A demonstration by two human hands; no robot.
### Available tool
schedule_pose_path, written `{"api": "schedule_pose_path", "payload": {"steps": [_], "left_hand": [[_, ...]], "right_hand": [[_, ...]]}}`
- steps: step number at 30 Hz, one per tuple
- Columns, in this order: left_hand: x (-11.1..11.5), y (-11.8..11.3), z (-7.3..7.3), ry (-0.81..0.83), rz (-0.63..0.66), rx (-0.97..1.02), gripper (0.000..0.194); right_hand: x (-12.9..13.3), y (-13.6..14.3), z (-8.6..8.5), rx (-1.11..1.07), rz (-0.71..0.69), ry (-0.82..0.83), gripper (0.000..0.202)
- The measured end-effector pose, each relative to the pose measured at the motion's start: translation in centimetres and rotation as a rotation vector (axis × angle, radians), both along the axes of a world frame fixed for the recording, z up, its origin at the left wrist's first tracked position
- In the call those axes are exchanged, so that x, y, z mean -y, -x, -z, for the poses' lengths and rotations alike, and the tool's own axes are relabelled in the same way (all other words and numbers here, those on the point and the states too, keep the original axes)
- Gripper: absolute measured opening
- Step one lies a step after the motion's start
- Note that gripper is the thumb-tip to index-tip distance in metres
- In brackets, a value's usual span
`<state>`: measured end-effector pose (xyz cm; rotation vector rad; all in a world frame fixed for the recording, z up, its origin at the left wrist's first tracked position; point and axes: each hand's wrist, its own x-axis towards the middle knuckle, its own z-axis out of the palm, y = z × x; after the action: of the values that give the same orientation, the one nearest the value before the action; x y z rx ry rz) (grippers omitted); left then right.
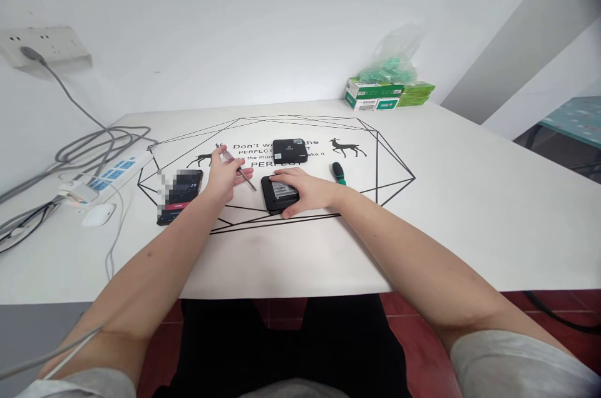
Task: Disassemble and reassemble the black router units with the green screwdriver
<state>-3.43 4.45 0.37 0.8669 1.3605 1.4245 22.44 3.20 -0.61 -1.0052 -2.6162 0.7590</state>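
A screwdriver (247,180) with a clear reddish handle is held in my left hand (223,174), its metal shaft slanting down to the right. The tip ends just short of a small black box-shaped device (267,196) on the table. My right hand (310,190) is closed over the right side of that device, thumb at the near edge and fingers across the far edge. A pale printed label shows on its top. Behind it lies a square black piece (290,153) with rounded corners and stickers. Right of this rests a black-and-green tool handle (337,173), partly hidden by my right hand.
A phone (188,188) lies left of my left forearm. Farther left are a power strip (115,174), a white mouse-shaped object (98,215) and coiled grey cables (101,141). Green-and-white boxes (374,95) with a plastic bag (392,63) stand by the wall.
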Motion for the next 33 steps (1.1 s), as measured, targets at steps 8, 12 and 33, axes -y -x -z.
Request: {"api": "schedule_pose_path", "payload": {"steps": [8,12,33], "left_hand": [[0.1,2.1,0.1,-0.082,0.01,-1.021,0.056],[-0.5,1.9,1.2,-0.051,0.043,-1.194,0.055],[2.8,-1.9,1.3,-0.291,0.841,-1.015,0.144]], "right_hand": [[0.9,1.9,-0.4,0.003,-0.004,-0.131,0.102],[1.3,2.9,-1.0,0.063,0.001,-0.155,0.099],[0.1,1.3,-0.7,-0.122,0.061,-0.111,0.067]]}}
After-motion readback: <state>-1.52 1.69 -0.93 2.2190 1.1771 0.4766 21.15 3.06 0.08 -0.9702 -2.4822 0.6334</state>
